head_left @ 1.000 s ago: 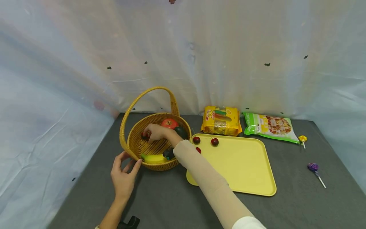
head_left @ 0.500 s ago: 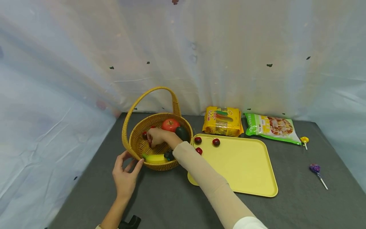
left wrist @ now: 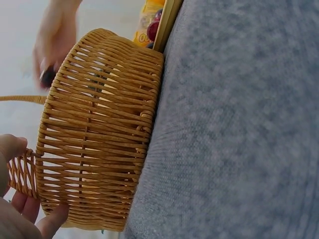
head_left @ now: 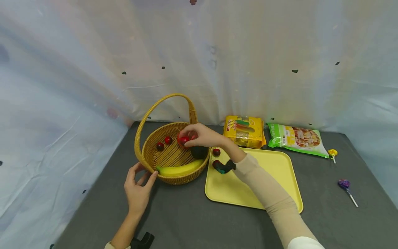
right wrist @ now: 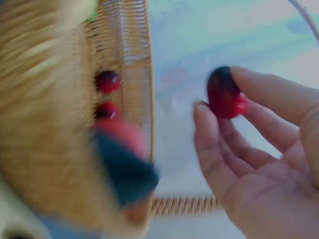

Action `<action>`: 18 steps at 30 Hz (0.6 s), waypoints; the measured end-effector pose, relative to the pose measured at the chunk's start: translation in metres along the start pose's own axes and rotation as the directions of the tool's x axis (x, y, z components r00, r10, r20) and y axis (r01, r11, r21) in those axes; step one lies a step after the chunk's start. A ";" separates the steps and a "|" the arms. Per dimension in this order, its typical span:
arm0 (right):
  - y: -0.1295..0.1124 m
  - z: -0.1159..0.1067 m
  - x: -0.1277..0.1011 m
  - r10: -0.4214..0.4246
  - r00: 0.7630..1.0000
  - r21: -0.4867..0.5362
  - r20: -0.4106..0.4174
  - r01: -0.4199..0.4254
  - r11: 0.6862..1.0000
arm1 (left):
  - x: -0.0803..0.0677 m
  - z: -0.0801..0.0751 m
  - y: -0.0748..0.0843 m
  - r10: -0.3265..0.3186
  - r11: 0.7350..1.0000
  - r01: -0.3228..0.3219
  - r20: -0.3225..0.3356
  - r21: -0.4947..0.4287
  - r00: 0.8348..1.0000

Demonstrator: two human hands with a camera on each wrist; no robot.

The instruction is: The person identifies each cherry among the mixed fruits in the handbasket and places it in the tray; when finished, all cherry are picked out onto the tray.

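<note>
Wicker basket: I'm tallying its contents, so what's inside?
Inside the basket: two cherries, a banana, an apple and a dark green item. In the head view the right hand, pinching another cherry, partly covers the apple; anything beneath them is hidden.

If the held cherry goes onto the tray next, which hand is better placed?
Likely the right hand: it pinches the cherry, and its arm extends over the tray. The left hand holds the basket.
</note>
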State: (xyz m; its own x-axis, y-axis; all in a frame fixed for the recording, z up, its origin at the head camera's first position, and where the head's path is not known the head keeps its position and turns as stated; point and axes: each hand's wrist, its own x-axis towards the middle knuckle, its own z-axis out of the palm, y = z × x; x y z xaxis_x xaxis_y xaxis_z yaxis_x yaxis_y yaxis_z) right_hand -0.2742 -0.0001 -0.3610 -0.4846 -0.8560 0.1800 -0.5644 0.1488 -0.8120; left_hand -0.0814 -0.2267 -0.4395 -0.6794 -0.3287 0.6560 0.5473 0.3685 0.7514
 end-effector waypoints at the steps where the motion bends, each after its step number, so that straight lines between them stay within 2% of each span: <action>1: 0.004 -0.004 -0.015 -0.001 0.999 0.019 -0.040 0.002 1.000 | 0.000 0.000 0.000 -0.002 1.000 0.002 -0.002 0.003 1.000; 5: 0.025 -0.012 -0.079 0.046 0.984 0.054 -0.170 -0.037 0.998 | -0.002 0.001 0.003 -0.045 0.999 0.045 -0.001 0.014 0.999; 10: 0.051 -0.011 -0.149 0.193 0.948 0.031 -0.255 -0.191 0.981 | -0.002 0.005 0.005 -0.091 0.996 0.091 0.015 0.013 0.996; 13: 0.064 -0.006 -0.173 0.259 0.927 0.026 -0.271 -0.262 0.965 | -0.001 0.005 0.005 -0.088 0.996 0.088 0.017 0.016 0.996; 18: 0.074 0.003 -0.183 0.301 0.913 -0.004 -0.275 -0.314 0.949 | -0.001 0.003 0.004 -0.093 0.996 0.093 0.007 0.015 0.996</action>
State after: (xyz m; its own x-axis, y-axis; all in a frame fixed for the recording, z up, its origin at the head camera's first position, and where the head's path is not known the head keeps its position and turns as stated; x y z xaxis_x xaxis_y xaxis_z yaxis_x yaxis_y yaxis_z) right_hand -0.2248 0.1660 -0.4555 -0.7959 -0.6011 0.0727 -0.3863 0.4116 -0.8254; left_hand -0.0799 -0.2228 -0.4370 -0.7311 -0.3553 0.5824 0.4740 0.3494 0.8082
